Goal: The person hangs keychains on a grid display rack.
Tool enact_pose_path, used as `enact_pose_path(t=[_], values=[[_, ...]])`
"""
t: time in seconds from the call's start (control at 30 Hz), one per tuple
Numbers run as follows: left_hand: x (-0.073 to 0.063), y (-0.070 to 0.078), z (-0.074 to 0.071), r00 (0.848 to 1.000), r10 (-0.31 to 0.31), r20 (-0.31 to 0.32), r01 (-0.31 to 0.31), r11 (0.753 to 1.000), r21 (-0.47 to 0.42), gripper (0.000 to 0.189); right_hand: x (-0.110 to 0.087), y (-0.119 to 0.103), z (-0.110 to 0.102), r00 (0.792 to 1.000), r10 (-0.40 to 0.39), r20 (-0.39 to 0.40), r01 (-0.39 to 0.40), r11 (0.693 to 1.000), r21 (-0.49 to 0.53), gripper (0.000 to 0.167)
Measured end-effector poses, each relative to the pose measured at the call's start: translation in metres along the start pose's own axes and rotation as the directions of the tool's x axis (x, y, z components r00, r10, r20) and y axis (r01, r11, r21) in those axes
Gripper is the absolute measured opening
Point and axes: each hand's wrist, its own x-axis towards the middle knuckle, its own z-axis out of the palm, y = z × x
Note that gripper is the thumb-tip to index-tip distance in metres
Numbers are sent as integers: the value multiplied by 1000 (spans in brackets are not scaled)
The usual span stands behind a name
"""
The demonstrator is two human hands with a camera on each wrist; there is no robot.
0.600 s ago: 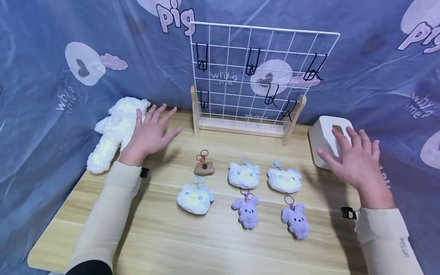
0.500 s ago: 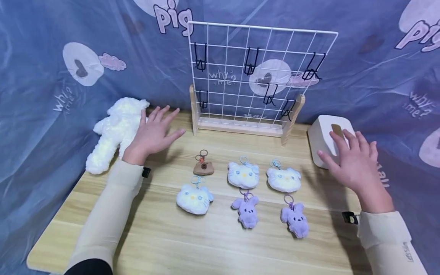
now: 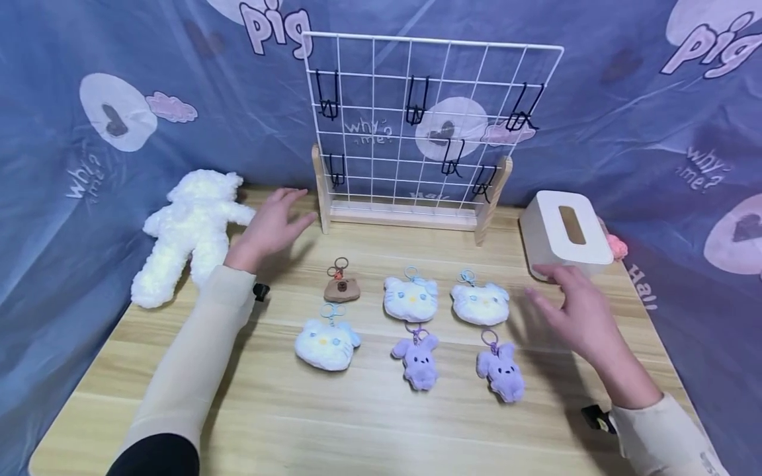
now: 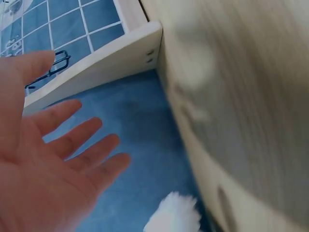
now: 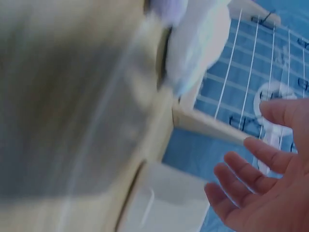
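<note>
My left hand (image 3: 268, 228) hovers over the back left of the table, its fingers extended and holding nothing. It is between a white fluffy plush bear (image 3: 193, 221) and the rack. In the left wrist view its palm (image 4: 43, 179) faces the rack's wooden foot. My right hand (image 3: 580, 314) is in the air in front of the white tissue box (image 3: 530, 244), with relaxed fingers and nothing held. Between the hands lie a brown plush keychain (image 3: 342, 289), three white-and-blue cat plush keychains (image 3: 411, 301), and two purple rabbit plush keychains (image 3: 419, 365).
A white wire grid rack (image 3: 393, 106) on a wooden stand (image 3: 405, 215) is at the back, with several black hooks (image 3: 417, 109). Behind it hangs a blue printed cloth (image 3: 250, 119). Something pink (image 3: 617, 247) shows behind the tissue box.
My right hand has drawn back from over the tissue box towards the front, its fingers less spread. The left hand has shifted slightly right, off the plush bear. The head view has turned slightly.
</note>
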Motion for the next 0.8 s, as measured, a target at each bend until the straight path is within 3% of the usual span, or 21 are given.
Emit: enact_pose_path(t=[0.1, 0.23, 0.37, 0.5, 0.6, 0.8], values=[[8, 0, 8, 1000, -11, -21, 10, 998, -60, 74, -9, -7, 1, 996, 70, 57, -73, 996, 53, 39], [17, 0, 18, 997, -59, -54, 49, 985, -167, 71, -17, -15, 5, 974, 166, 154, -183, 977, 107, 32], [22, -3, 23, 989, -132, -64, 106, 946, -307, 70, -21, -22, 12, 938, 234, 255, -270, 956, 116, 29], [26, -7, 29, 985, -165, -49, 130, 900, -416, 69, -25, -26, 21, 905, 273, 327, -321, 942, 100, 30], [29, -8, 35, 983, -178, -40, 134, 852, -507, 68, -29, -27, 25, 889, 292, 352, -340, 937, 81, 32], [35, -3, 42, 979, -203, -11, 140, 712, -688, 64, -35, -26, 30, 859, 329, 392, -380, 923, 59, 32]])
